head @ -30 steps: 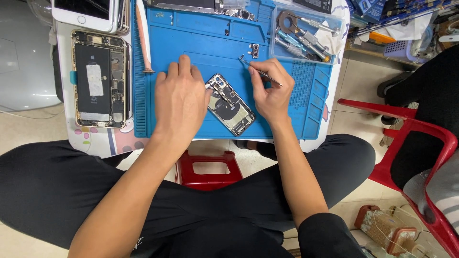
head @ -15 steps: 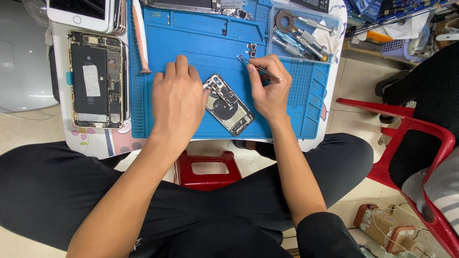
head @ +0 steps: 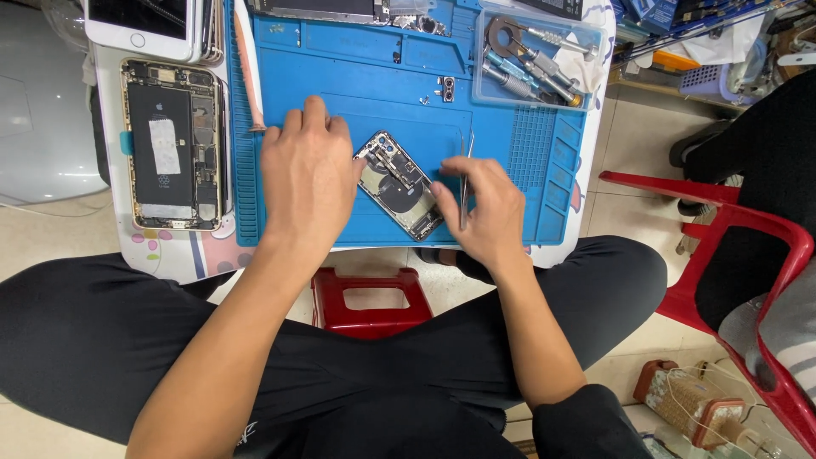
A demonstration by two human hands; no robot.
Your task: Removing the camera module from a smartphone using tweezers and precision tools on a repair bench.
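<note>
The open phone [head: 398,184] lies slanted in the middle of the blue mat [head: 510,212], near its front edge. The left hand [head: 308,180] lies flat, pressing its left side, while the right hand [head: 483,204] pinches thin tweezers [head: 464,174]. I think the phone must stay still and the tweezers should go slow and gentle.

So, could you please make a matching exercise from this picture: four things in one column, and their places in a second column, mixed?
Things:
1. opened phone body
2. tweezers
3. gold opened phone
4. clear tool box

Places:
a. top right corner of the blue mat
b. left of the mat, on the white table
c. in the right hand
d. mat centre, steadied by the left hand

Pairs: 1-d, 2-c, 3-b, 4-a
</note>
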